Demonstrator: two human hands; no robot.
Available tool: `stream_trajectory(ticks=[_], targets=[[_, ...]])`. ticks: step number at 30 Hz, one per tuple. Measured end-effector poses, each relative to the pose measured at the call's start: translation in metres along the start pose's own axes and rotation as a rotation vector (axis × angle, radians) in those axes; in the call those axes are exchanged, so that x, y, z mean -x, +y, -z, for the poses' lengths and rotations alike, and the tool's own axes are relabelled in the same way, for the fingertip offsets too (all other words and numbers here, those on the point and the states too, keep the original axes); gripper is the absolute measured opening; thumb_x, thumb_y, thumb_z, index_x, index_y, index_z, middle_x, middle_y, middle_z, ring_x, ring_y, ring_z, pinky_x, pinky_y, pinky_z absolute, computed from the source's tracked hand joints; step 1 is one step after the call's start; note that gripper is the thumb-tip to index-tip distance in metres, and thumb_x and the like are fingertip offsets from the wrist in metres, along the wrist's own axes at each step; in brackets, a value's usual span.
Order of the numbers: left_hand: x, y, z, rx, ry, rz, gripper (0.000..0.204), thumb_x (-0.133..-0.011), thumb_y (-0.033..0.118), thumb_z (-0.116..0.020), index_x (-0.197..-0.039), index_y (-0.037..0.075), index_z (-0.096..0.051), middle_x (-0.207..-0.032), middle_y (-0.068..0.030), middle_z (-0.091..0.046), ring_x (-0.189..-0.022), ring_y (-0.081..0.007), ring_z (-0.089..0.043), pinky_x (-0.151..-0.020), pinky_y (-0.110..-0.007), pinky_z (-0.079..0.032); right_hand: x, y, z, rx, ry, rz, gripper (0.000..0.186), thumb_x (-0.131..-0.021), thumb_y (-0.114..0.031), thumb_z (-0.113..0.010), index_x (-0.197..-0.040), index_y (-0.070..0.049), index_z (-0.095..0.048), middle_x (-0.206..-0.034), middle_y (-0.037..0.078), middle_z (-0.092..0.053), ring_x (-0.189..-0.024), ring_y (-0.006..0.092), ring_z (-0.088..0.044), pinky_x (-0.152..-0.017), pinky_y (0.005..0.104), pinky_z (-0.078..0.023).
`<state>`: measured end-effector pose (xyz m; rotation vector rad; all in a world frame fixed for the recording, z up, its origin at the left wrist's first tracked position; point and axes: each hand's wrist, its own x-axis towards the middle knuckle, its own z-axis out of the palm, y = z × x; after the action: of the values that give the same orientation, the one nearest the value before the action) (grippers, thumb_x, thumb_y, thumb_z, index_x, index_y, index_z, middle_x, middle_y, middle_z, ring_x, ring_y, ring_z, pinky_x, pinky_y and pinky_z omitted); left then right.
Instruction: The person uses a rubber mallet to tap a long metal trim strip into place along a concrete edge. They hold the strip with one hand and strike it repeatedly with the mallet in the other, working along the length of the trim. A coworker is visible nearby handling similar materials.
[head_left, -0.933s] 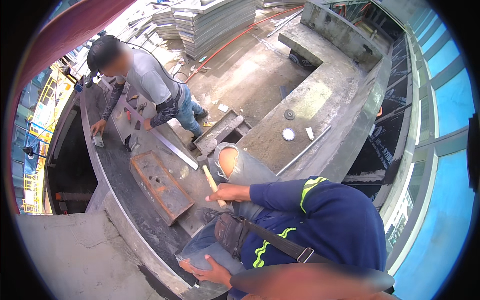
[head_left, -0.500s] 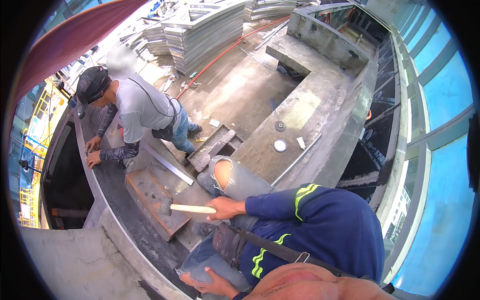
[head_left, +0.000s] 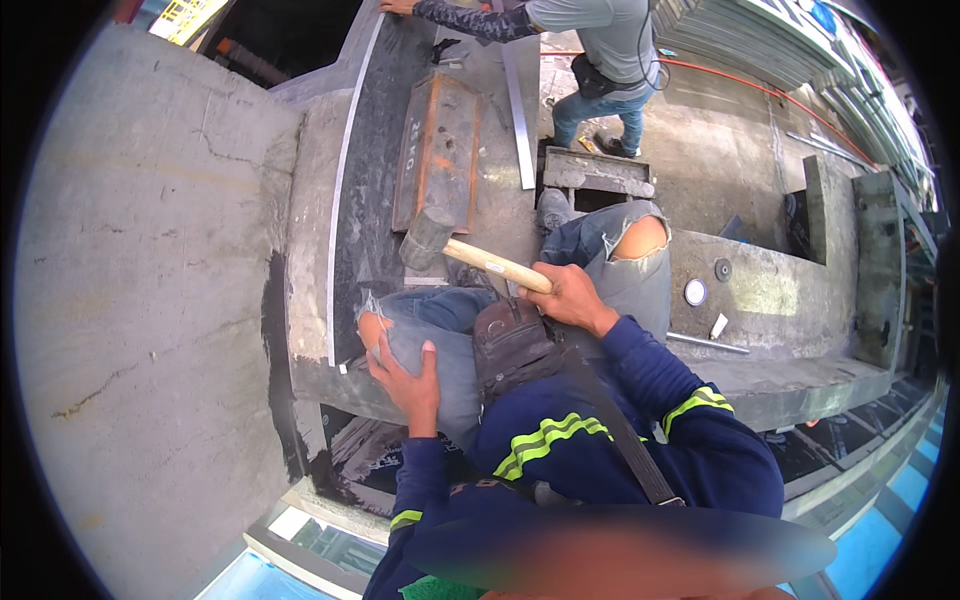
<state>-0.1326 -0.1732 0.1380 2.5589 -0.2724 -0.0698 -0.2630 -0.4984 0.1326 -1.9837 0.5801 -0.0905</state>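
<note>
My right hand (head_left: 568, 298) is shut on the wooden handle of a mallet (head_left: 470, 255). Its grey head (head_left: 427, 238) hangs just over the near end of a rusty steel plate (head_left: 440, 145) that lies on a dark metal bench (head_left: 365, 200). My left hand (head_left: 405, 375) lies spread on my left knee in torn jeans, next to the near end of a thin bright metal strip (head_left: 340, 190) that runs along the bench's edge. It holds nothing that I can see.
A co-worker (head_left: 590, 40) in a grey shirt leans on the bench's far end, beside a second bright strip (head_left: 520, 120). A concrete slab (head_left: 160, 280) lies left of me. To the right a concrete block (head_left: 770, 290) carries small round discs. Stacked metal sheets (head_left: 790, 50) sit far right.
The view has swung around over the bench. My right hand has brought the mallet head down toward the rusty plate's near end. My left hand has moved up onto my knee.
</note>
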Motion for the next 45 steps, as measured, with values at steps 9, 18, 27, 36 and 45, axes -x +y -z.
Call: stream_trajectory(ticks=[9, 18, 27, 36, 45], targets=[[-0.0028, 0.0038, 0.0018, 0.009, 0.010, -0.021, 0.100, -0.092, 0.052, -0.087, -0.172, 0.013, -0.041, -0.170, -0.0416, -0.026, -0.158, -0.0598, -0.032, -0.127, -0.062, -0.035, -0.0090, 0.0024, 0.0004, 0.075, 0.050, -0.141, 0.034, -0.097, -0.039, -0.085, -0.111, -0.009, -0.080, -0.085, 0.020, -0.077, -0.082, 0.0416, -0.076, -0.074, 0.0515, -0.056], [-0.0024, 0.0014, 0.0006, 0.000, 0.006, -0.031, 0.100, -0.092, 0.050, -0.088, -0.172, 0.012, -0.040, -0.170, -0.0415, -0.027, -0.159, -0.0598, -0.032, -0.127, -0.063, -0.035, -0.0103, 0.0042, 0.0015, -0.020, 0.101, -0.175, 0.037, -0.097, -0.038, -0.085, -0.112, -0.004, -0.079, -0.081, 0.019, -0.076, -0.075, 0.0368, -0.077, -0.072, 0.0486, -0.056], [-0.0017, 0.0028, 0.0005, 0.009, 0.003, -0.021, 0.100, -0.093, 0.049, -0.088, -0.172, 0.012, -0.039, -0.170, -0.0428, -0.025, -0.159, -0.0602, -0.031, -0.127, -0.063, -0.035, -0.0104, 0.0039, 0.0043, -0.040, 0.102, -0.176, 0.039, -0.097, -0.039, -0.085, -0.110, -0.003, -0.080, -0.080, 0.019, -0.076, -0.074, 0.0362, -0.076, -0.072, 0.0476, -0.056], [-0.0019, 0.0027, 0.0012, 0.035, -0.005, -0.037, 0.099, -0.093, 0.049, -0.088, -0.172, 0.012, -0.039, -0.170, -0.0437, -0.025, -0.158, -0.0610, -0.032, -0.127, -0.062, -0.034, -0.0092, 0.0032, 0.0052, -0.046, 0.093, -0.212, 0.039, -0.098, -0.040, -0.085, -0.107, -0.002, -0.078, -0.083, 0.020, -0.075, -0.076, 0.0358, -0.074, -0.074, 0.0466, -0.055], [-0.0011, -0.0021, -0.0013, 0.024, 0.008, -0.051, 0.099, -0.093, 0.047, -0.088, -0.171, 0.012, -0.040, -0.170, -0.0433, -0.025, -0.157, -0.0609, -0.033, -0.126, -0.062, -0.035, -0.0085, 0.0063, 0.0043, -0.013, 0.074, -0.175, 0.038, -0.097, -0.038, -0.085, -0.109, -0.003, -0.078, -0.086, 0.021, -0.076, -0.082, 0.0408, -0.075, -0.076, 0.0490, -0.055]])
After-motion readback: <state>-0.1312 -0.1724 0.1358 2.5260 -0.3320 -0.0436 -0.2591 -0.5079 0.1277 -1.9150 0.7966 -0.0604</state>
